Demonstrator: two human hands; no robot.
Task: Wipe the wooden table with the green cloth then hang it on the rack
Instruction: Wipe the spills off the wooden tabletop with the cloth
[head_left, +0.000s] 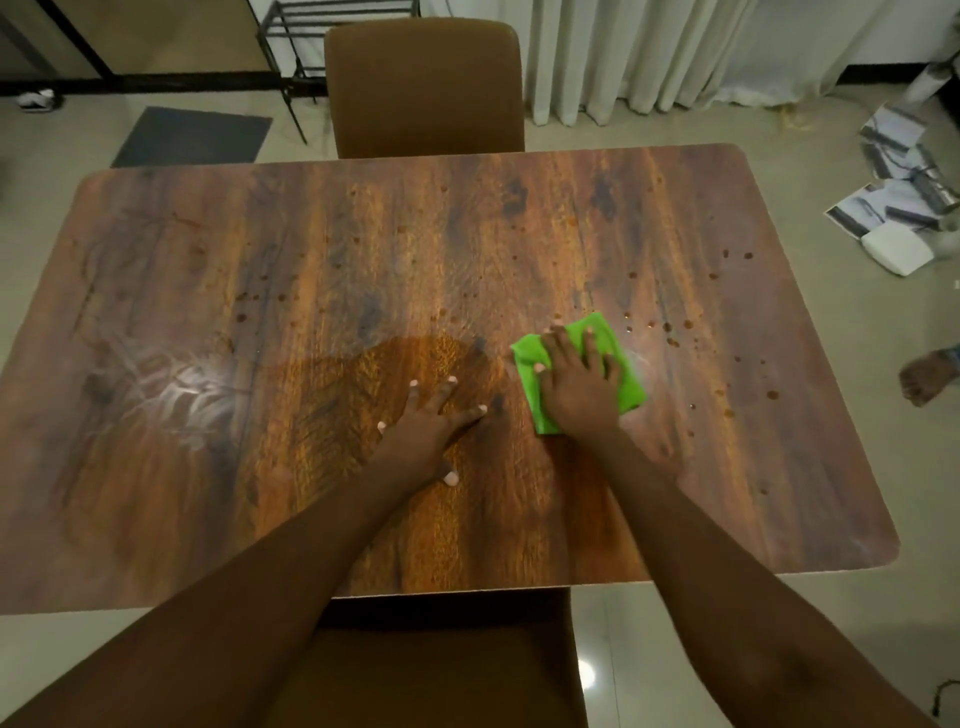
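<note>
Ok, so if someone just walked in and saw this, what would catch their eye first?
The bright green cloth, pressed flat under the right hand right of centre on the wooden table, stands out most. Beyond it and to its right, brown droplets dot the tabletop. The left hand rests spread flat beside the cloth, near the middle.

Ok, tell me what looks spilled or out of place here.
Dark brownish drops are spattered across the wooden table, thickest to the right of the green cloth under the right hand, so that side looks unwiped. Off the table, papers lie scattered on the floor at far right.
</note>
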